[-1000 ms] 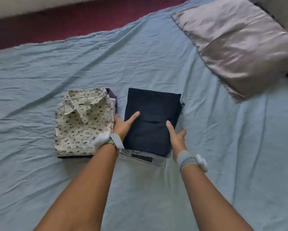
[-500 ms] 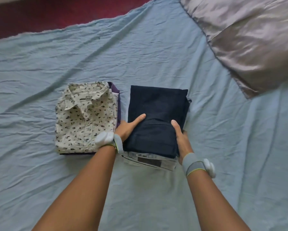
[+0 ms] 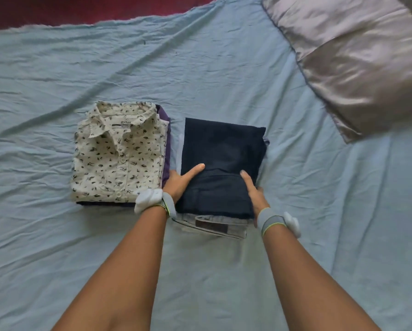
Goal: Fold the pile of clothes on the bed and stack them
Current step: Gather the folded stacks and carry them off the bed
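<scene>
A folded dark navy garment (image 3: pixel 224 144) lies on folded light blue jeans (image 3: pixel 214 224) in the middle of the bed. My left hand (image 3: pixel 179 185) grips the navy garment's left edge, thumb on top and fingers hidden underneath. My right hand (image 3: pixel 253 193) holds its right edge the same way. The near end of the navy garment bulges up between my thumbs. Just to the left sits a second stack: a folded white shirt with a dark leaf print (image 3: pixel 119 154) on top of a purple garment (image 3: pixel 165 130) and something dark below.
A wrinkled light blue sheet (image 3: pixel 224 68) covers the bed. A shiny grey pillow (image 3: pixel 357 63) lies at the far right. A dark red floor (image 3: pixel 80 8) shows beyond the bed's far edge.
My hands went from lying flat on the navy garment to gripping its two sides, thumbs on top. The garment's near end has bunched up slightly.
</scene>
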{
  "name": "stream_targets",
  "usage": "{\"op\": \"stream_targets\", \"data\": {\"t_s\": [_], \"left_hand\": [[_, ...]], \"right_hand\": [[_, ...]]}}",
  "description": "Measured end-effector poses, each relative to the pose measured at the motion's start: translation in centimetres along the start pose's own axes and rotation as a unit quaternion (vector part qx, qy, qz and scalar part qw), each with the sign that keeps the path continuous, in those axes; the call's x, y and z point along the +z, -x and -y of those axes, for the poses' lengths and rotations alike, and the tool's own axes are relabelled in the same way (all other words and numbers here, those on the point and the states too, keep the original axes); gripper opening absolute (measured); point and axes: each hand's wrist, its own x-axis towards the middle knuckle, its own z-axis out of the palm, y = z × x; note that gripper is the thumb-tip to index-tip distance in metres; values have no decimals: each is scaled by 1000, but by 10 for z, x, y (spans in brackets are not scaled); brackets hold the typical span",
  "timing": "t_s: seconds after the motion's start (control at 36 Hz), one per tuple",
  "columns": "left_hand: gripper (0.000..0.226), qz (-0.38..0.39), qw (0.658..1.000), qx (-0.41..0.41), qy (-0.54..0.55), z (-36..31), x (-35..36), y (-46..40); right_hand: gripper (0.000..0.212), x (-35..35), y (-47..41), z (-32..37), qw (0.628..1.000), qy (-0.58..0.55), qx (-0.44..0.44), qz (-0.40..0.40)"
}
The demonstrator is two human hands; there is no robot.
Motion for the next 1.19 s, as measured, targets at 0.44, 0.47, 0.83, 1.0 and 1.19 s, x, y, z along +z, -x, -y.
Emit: {"op": "stream_targets", "data": {"t_s": [0.44, 0.47, 0.83, 1.0, 1.19], "left_hand": [[85, 3, 988, 55, 144, -19, -96, 235], [84, 3, 987, 57, 152, -21, -98, 237], [94, -67, 960, 181, 205, -60, -183, 445], [74, -112, 932, 243, 244, -64, -202, 545], [46, -153, 905, 283, 278, -53, -230, 628]], "right_hand": [[58, 0, 249, 20, 982, 50, -38, 180], [63, -1, 256, 24, 981, 49, -44, 180], [73, 6, 467, 57, 931, 62, -249, 260], [70, -6, 540, 60, 852, 55, -280, 438], [73, 15, 597, 65, 792, 88, -321, 511]]}}
